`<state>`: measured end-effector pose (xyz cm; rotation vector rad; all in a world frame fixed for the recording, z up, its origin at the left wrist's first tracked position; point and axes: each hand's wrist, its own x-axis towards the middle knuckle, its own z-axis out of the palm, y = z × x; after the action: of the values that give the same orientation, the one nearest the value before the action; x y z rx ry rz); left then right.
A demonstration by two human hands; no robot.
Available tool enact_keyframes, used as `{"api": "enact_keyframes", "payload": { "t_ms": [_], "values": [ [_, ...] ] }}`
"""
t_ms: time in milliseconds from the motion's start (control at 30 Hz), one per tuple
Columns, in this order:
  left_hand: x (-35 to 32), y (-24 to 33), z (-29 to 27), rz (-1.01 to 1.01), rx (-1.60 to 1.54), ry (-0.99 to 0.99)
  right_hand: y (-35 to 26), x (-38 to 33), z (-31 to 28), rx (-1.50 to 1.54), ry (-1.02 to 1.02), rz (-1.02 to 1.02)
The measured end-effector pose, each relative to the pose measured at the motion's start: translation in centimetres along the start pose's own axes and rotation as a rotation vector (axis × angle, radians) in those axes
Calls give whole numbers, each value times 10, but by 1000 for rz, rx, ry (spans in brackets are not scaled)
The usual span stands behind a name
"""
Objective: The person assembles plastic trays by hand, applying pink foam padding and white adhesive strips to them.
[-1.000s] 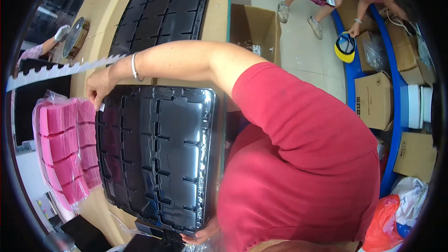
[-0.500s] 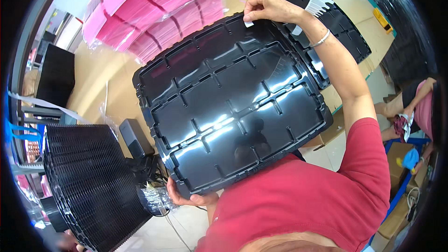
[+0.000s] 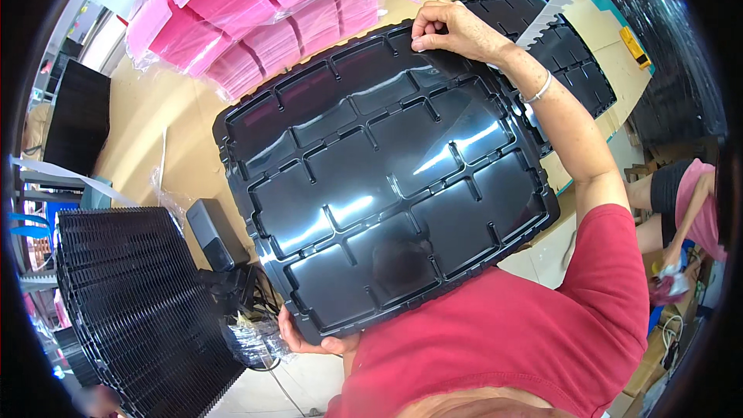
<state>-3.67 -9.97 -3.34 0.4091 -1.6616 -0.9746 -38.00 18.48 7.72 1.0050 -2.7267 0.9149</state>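
A large glossy black plastic tray (image 3: 348, 147) with moulded ribs lies tilted in front of me, its near edge against my red shirt. My left hand (image 3: 313, 338) is closed on the tray's near-left corner, fingers below and thumb at the rim. Up at the far edge, my right hand (image 3: 441, 29) is in a pinch, fingertips close to the tray's surface. What its fingers hold, if anything, is hidden. Under and beyond my right forearm lies another black tray (image 3: 576, 62), with a white toothed strip (image 3: 561, 4) above it.
Pink sheets (image 3: 255, 11) in clear wrap are stacked at the far left of the tan table (image 3: 143, 120). A tall nested stack of black trays (image 3: 147, 294) stands at left, beside a dark grey box-shaped device (image 3: 217, 234). A yellow tool (image 3: 633, 48) lies far right; another person (image 3: 693, 201) is beyond.
The small white slip in my right fingers no longer shows plainly; that hand has drawn slightly nearer and right. The view has shifted a little. My left hand keeps its hold on the tray.
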Motion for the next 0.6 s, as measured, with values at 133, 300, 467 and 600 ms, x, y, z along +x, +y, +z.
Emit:
{"api": "enact_keyframes", "payload": {
  "t_ms": [133,300,467,600],
  "values": [
    [-1,-2,-1,-13,-17,28,-1,2,-4,-11,-36,-19],
    [-1,-6,-5,-26,10,-36,-8,6,-12,5,-126,85],
    [1,4,3,-51,-24,-53,4,11,-17,131,-153,92],
    [3,9,7,-29,-8,-8,-1,22,-20,6,-262,126]
  ]
}}
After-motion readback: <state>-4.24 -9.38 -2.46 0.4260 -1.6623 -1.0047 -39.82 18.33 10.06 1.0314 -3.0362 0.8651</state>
